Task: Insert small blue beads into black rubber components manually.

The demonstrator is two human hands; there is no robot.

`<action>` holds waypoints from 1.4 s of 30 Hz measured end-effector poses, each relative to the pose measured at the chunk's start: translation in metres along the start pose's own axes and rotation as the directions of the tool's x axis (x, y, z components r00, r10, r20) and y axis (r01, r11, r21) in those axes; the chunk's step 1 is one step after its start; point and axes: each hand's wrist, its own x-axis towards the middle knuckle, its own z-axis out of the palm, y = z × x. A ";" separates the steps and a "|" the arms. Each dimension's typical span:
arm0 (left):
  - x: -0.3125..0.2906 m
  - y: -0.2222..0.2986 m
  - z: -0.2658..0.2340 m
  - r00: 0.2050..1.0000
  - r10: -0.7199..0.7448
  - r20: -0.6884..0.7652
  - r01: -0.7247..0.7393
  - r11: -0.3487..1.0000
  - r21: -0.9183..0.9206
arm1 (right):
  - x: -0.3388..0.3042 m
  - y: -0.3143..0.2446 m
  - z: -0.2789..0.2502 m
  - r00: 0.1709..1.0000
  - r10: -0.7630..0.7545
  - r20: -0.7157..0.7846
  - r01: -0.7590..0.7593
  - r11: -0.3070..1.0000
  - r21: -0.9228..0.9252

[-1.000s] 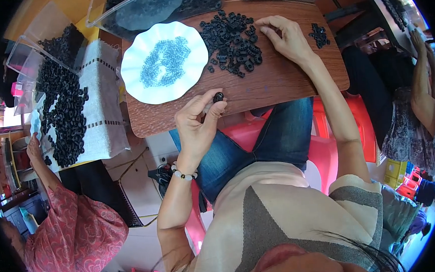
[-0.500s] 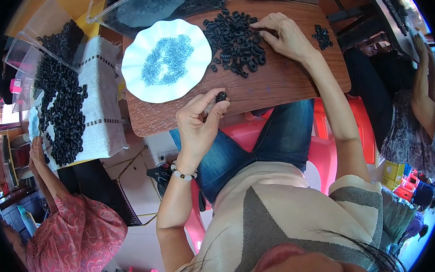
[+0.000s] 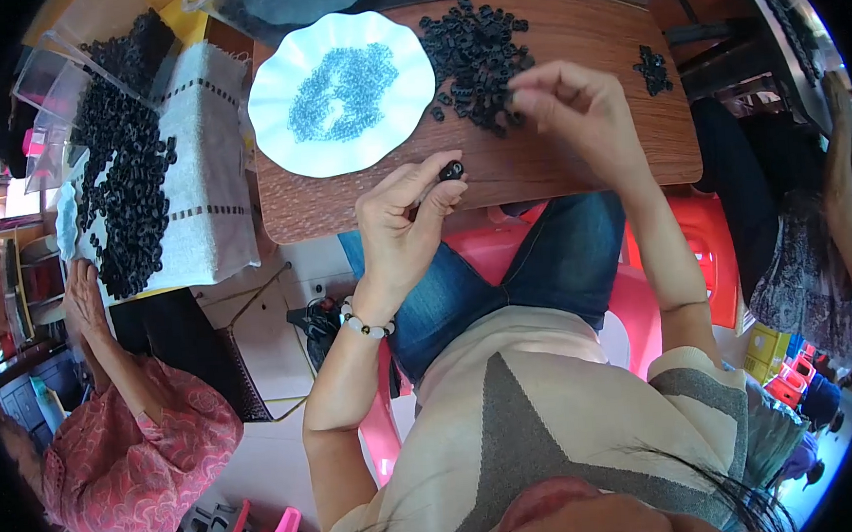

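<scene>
A small black cylindrical part point(image 3: 451, 171) with a hole in its end is pinched between the thumb and fingers of my left hand point(image 3: 398, 214), over the near edge of the brown table. My right hand point(image 3: 588, 120) is slightly blurred at the near right side of a heap of small black plastic parts point(image 3: 476, 53). Its thumb and fingertips come together; whatever they hold, a dark speck at most, is too small to make out. Left of the heap stands a white scalloped plate point(image 3: 265, 110) with many tiny clear, bluish pieces spread on it.
A small cluster of black parts point(image 3: 652, 70) lies at the table's right. Clear plastic bins point(image 3: 283, 2) line the far edge. On the left, a cloth-covered table point(image 3: 211, 172) bears another black heap, with a person in a red patterned top point(image 3: 154, 448) beside it. Another person sits at right.
My right hand has drawn back from the heap's right edge toward me, its fingers now more curled. My left hand still pinches the black part. The whole view has shifted slightly.
</scene>
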 end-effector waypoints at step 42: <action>-0.010 0.007 0.011 0.866 0.492 0.090 -0.470 0.740 0.481 | -0.042 0.000 0.032 0.955 0.179 0.236 -0.233 0.946 0.226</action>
